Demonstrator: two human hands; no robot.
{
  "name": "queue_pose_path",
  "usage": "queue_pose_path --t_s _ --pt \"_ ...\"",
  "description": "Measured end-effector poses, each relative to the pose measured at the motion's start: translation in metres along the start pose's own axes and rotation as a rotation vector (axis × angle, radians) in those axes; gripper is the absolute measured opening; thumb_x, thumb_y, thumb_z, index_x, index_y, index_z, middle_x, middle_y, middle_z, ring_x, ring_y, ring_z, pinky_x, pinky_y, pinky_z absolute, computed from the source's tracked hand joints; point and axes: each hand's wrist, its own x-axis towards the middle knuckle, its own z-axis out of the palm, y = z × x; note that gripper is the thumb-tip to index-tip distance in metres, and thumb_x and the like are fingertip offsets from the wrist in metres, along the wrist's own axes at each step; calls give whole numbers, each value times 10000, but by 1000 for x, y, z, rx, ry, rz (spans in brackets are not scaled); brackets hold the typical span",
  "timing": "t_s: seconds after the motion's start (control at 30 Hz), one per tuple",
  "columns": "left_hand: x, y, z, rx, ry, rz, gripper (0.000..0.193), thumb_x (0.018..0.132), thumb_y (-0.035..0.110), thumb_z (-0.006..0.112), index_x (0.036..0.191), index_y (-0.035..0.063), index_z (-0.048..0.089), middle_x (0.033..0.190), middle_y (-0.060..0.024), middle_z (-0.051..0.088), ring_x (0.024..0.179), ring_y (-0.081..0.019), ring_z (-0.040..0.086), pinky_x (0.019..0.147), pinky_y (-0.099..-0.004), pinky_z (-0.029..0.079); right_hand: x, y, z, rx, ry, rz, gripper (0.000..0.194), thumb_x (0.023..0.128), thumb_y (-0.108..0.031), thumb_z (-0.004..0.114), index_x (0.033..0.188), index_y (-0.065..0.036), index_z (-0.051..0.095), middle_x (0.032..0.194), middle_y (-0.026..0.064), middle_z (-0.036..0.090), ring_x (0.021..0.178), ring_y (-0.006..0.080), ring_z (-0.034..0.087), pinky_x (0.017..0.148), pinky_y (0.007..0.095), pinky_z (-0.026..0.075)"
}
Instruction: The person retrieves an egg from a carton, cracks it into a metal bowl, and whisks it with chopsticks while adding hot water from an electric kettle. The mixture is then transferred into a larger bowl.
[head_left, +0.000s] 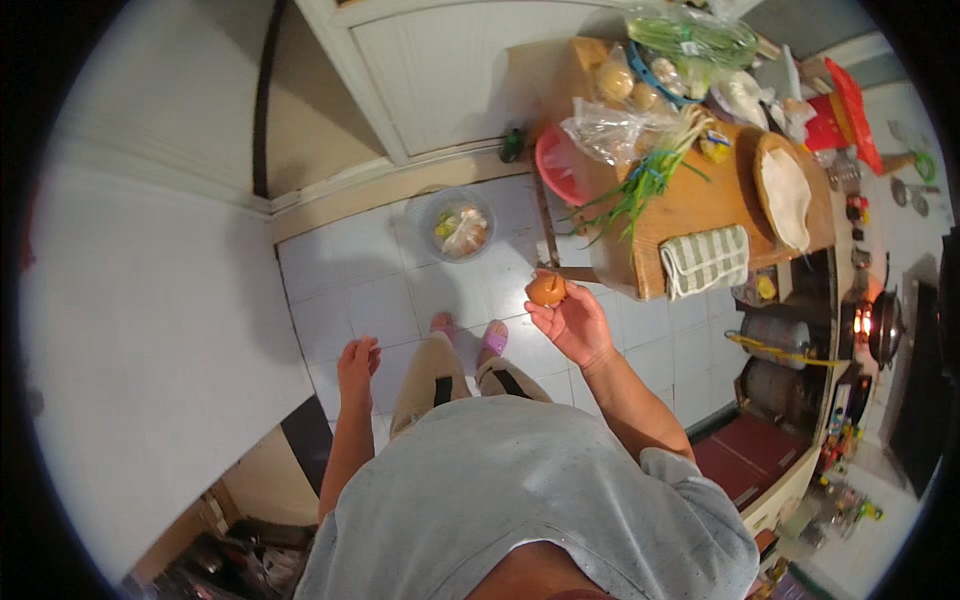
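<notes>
My right hand holds a brown eggshell, cracked, at its fingertips. The shell is raised above the floor, close to the near left corner of a wooden table. On the other side of my body, my left hand hangs with loosely curled fingers and nothing visible in it. A waste bin stands on the tiles ahead of my feet, with plastic bags and scraps inside.
The table carries scallions, a folded checked towel, bagged vegetables and a round wooden board. A pink basin sits beside it. At right are a lit stove with a pan and a gas cylinder below.
</notes>
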Motion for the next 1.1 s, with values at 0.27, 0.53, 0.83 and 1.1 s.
queue_pose_path --t_s 0.27,0.53,0.83,1.1 --pt "41 6 16 -19 -202 -137 229 922 314 612 970 90 618 972 -19 651 861 -115 590 747 -248 474 19 -11 17 -25 180 -214 481 908 -317 554 1278 -20 484 1169 166 601 986 292 652 890 347 535" --pt "78 80 64 115 -312 29 172 869 257 638 919 93 628 925 3 635 821 -98 570 731 -231 457 -9 -104 -14 67 282 -615 489 906 -359 561 1233 0 499 1126 167 598 953 282 646 846 344 553" --pt "40 59 172 159 -389 -26 189 863 253 648 953 90 618 892 -21 656 816 -109 597 743 -244 471 -34 -137 -61 170 285 -527 460 909 -336 586 1215 -3 501 1124 162 594 950 295 645 855 357 559" --pt "11 53 242 182 -471 -20 212 887 270 627 965 73 621 972 -24 662 856 -128 600 784 -268 478 -20 -196 -113 -539 571 -766 368 884 -206 634 1218 -72 554 1108 51 597 952 183 594 806 289 514"
